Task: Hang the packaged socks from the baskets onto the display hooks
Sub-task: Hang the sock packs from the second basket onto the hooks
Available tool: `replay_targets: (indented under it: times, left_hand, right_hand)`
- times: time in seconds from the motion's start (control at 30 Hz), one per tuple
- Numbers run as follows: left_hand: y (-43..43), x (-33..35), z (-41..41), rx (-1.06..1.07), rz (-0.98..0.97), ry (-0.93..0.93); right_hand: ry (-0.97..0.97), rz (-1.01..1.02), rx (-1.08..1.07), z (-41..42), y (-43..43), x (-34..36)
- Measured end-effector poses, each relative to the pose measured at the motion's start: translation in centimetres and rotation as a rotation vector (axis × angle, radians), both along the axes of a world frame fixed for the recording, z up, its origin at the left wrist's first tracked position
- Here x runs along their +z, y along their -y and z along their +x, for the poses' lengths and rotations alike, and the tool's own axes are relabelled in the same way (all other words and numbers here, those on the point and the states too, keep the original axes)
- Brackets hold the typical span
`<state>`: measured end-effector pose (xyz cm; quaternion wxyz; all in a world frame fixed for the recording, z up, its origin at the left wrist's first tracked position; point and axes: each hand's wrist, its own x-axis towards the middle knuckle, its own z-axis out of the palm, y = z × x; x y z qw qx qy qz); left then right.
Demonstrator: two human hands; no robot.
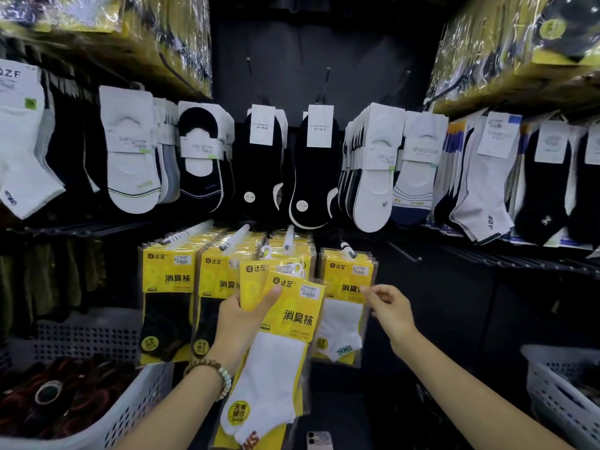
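Left hand (240, 319) is gripping a small fan of yellow sock packets (293, 315), thumb across the front card. They sit low in front of the display, just below the hooks. The front packet is tilted, and its white sock hangs down past the wrist. Right hand (391, 308) hovers just beside them with the fingers loosely curled. The fingertips lie over the edge of the hung white-sock packets (344, 287), and I cannot tell if they pinch that sleeve or hold nothing. Here's the danger: those packets are slick plastic, held only at the upper edge, so a looser thumb could let the front one slide out and drop toward the phone (319, 440) lying below. The plastic hanger loop (298, 268) on top is small and turned at an angle, so it looks easy to miss the peg tip or catch only half on. The middle hook (289, 237) looks packed nearly to its white tip, and forcing another packet on could push the front ones off. The right-hand hook (346, 247) shows more room and carries the matching white socks. The black-sock packets (167, 297) on the left are the wrong row for these. Further right a bare dark hook (406, 251) juts out in the reach path. Above hang rows of boat socks (311, 170), whose toes dangle close over the pegs and crowd the approach. A white basket (139, 401) of dark goods sits at the lower left, and another basket (552, 381) at the right.
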<state>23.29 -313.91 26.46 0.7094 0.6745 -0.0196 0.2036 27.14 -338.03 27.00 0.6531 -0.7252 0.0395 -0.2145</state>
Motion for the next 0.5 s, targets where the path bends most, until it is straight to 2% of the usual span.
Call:
replay_targets:
  times: [0.17, 0.27, 0.4, 0.5]
  left_hand:
    - [1.7, -0.2, -1.7, -0.017, 0.0, 0.002]
    - [2.7, 0.0, -2.5, 0.011, 0.004, 0.029]
    - [3.4, 0.2, -2.9, -0.043, -0.054, 0.011]
    - [3.4, 0.1, -2.9, -0.064, 0.011, -0.034]
  right_hand:
    - [0.081, -0.1, 0.367, -4.5, -2.5, 2.9]
    - [0.065, -0.107, 0.425, -6.0, -3.1, 3.6]
    - [-0.047, 0.013, 0.539, -7.0, -2.8, 2.3]
    - [-0.051, 0.14, 0.467, -6.9, -2.1, 1.2]
